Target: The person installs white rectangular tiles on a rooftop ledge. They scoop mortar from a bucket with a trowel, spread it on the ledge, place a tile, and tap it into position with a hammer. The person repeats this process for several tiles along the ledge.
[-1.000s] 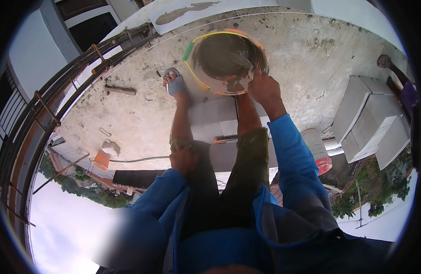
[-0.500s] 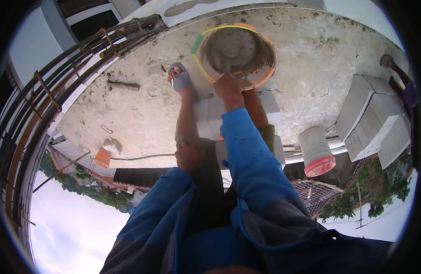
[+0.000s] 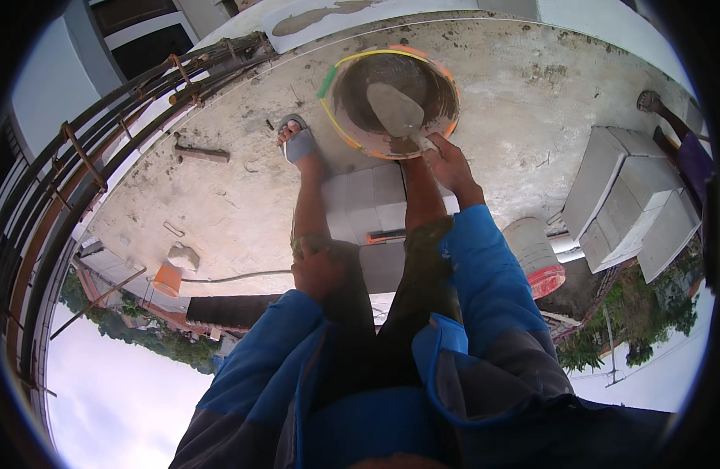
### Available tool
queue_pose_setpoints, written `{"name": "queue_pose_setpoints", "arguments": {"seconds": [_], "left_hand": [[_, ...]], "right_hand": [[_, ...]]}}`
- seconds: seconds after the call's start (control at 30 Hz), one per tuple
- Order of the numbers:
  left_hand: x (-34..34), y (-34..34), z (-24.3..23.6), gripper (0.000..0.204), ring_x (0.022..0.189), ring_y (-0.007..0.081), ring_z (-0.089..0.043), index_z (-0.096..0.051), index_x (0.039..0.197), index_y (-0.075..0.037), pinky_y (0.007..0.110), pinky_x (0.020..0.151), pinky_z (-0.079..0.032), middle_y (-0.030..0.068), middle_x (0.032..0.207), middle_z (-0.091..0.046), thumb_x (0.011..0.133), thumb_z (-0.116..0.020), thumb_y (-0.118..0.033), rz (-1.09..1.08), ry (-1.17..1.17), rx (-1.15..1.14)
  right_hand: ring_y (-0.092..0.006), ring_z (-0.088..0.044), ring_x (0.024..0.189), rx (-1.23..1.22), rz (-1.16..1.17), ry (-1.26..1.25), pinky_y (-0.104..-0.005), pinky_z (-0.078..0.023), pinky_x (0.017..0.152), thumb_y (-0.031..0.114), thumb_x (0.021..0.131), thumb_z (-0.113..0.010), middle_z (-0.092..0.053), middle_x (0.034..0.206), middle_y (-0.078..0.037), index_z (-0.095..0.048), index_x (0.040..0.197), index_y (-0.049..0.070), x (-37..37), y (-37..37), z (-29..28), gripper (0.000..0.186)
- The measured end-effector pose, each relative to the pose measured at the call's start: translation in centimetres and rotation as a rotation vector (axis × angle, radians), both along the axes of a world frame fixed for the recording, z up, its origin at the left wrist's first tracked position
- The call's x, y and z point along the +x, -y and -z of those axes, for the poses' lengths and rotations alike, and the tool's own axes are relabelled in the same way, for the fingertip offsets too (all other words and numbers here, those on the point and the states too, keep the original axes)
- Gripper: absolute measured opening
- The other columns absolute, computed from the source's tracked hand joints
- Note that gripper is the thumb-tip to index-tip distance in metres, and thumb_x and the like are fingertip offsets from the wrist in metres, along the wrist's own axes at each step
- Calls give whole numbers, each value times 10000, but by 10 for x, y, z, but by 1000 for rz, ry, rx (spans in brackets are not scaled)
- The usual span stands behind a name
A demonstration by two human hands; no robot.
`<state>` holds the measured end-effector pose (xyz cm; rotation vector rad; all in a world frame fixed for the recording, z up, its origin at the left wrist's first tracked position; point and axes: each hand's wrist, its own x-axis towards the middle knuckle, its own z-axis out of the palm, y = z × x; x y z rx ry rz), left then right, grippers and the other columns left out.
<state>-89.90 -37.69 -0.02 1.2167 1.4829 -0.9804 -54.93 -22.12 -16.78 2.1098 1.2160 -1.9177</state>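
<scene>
My right hand [image 3: 453, 168] grips a mortar-coated trowel [image 3: 395, 109] by its handle at the lower right rim of a round bucket [image 3: 455, 94]; the blade is over the grey wet mortar [image 3: 356, 86] inside, and the bucket has a yellow handle with a green grip. My left hand [image 3: 317, 270] rests on my left leg near the knee with fingers apart, holding nothing. Grey blocks [image 3: 352, 195] lie between my legs, with an orange-and-black tool [image 3: 385, 236] beside them. My sandalled left foot [image 3: 297, 141] is left of the bucket.
At right are stacked grey blocks [image 3: 625, 203], a pale bucket with red rim [image 3: 532, 258], and another person's leg [image 3: 672, 125]. At left are dark bars [image 3: 102, 164], a short metal piece [image 3: 203, 152], a small orange bucket [image 3: 167, 277] and a stone [image 3: 182, 258], near the slab's edge.
My right hand swept left across the bucket's near side, then came back right; the trowel blade now shows broad and coated above the mortar. My left hand stays on my leg.
</scene>
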Motion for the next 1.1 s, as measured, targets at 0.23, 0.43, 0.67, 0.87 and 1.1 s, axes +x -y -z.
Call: {"name": "queue_pose_setpoints", "arguments": {"seconds": [0.23,0.43,0.67,0.87,1.1], "left_hand": [[-2,13,8,614,1385,597,-563,-722,1393,-178,632,1018,-582,393,1634,-419,896,-752,-538,21,-67,11],[-1,14,16,684,1408,648,-507,-664,1469,-143,661,1053,-532,370,1702,-325,936,-663,-572,-60,-42,-43],[14,1,5,622,1415,613,-522,-720,1408,-171,628,1017,-580,384,1614,-444,903,-741,-535,42,-94,23],[5,11,15,653,1417,603,-523,-704,1412,-133,614,1023,-584,395,1632,-406,901,-751,-537,47,-64,4],[14,-9,4,639,1399,599,-539,-706,1417,-179,599,1052,-579,369,1659,-386,896,-758,-544,10,-121,-23]], "right_hand": [[-398,-736,1092,482,-255,149,-487,-585,940,328,963,-683,-770,1177,-181,-697,1387,167,5,-126,-41,454],[-306,-711,1052,972,-627,572,-496,-591,832,351,963,-696,-702,1041,-96,-723,1333,227,-7,-227,-14,392],[-312,-698,1037,970,-627,665,-488,-610,850,342,969,-734,-670,1065,-83,-723,1370,262,56,-222,1,410],[-335,-675,1025,1067,-496,581,-500,-584,855,275,949,-774,-652,1079,-106,-719,1354,214,62,-216,23,413],[-432,-672,1036,1046,-445,415,-545,-582,891,234,945,-796,-619,1145,-181,-660,1352,162,68,-220,110,435]]}}
